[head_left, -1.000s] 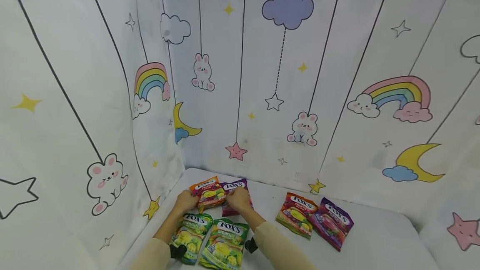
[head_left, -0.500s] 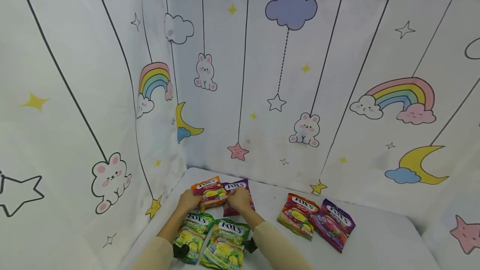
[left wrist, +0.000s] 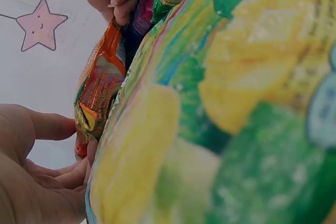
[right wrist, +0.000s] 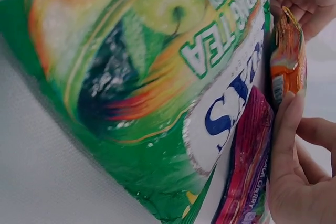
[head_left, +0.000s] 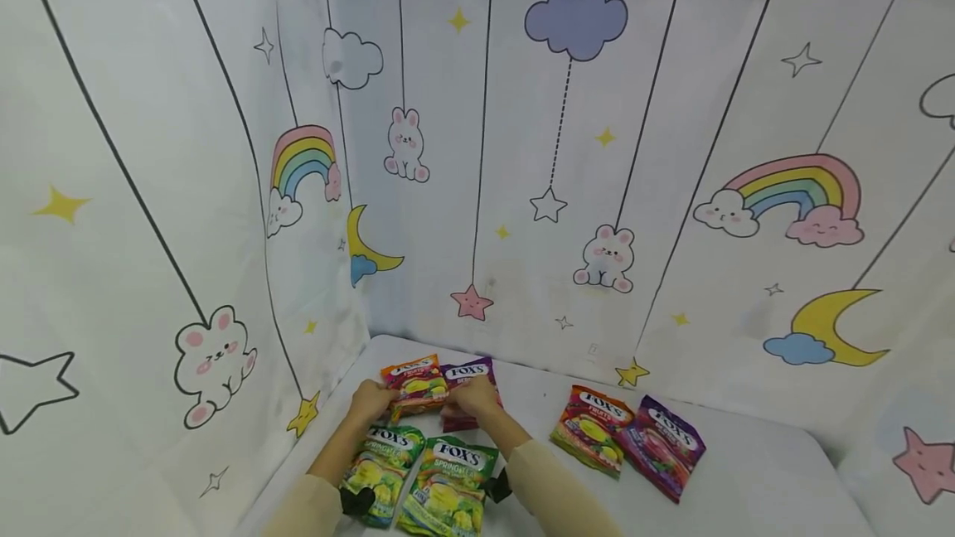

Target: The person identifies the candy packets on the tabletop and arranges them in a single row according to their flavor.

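An orange-red bag of Fox's Fruits candy (head_left: 418,388) is held at its two sides at the table's far left. My left hand (head_left: 371,402) pinches its left edge; in the left wrist view the thumb and fingers close on the crinkled wrapper (left wrist: 100,87). On the other side my right hand (head_left: 475,398) grips the right edge, fingers and thumb on the orange foil (right wrist: 287,74) in the right wrist view. Beside the orange bag lies a purple Fox's candy bag (head_left: 470,370), partly hidden by the right hand. Closer to me are two green Fox's Spring Tea bags (head_left: 384,466) side by side.
To the right, another orange-red Fruits bag (head_left: 593,431) and another purple Fox's bag (head_left: 661,447) lie overlapping on the white table (head_left: 753,471). Patterned white walls (head_left: 522,305) rise along the back and left. The forearms pass beside the green bags.
The orange bag tilts slightly, its printed face looking a little shorter. Both hands keep their hold in nearly the same place; the head view shifts a little.
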A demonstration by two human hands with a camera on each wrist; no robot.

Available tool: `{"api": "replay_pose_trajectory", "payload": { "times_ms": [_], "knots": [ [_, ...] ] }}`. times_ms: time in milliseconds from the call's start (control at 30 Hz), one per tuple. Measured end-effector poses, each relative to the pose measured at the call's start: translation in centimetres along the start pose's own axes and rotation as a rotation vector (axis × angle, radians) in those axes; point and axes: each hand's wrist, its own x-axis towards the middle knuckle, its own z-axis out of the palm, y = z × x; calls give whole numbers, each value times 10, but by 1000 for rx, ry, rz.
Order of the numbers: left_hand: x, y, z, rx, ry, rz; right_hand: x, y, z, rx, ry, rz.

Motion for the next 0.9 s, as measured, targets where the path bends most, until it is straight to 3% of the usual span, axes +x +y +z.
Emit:
{"api": "replay_pose_trajectory", "payload": {
  "times_ms": [100,233,600,900],
  "knots": [
    [0,0,-1,-27,-5,5,0,0,1,123,-64,27],
    [0,1,-2,-48,-21,12,-2,0,0,195,-106,9],
    [2,2,2,-49,5,22,-9,0,-2,247,-108,-38],
    [6,3,5,-46,18,-4,-10,1,-4,223,-89,-104]
  ]
}}
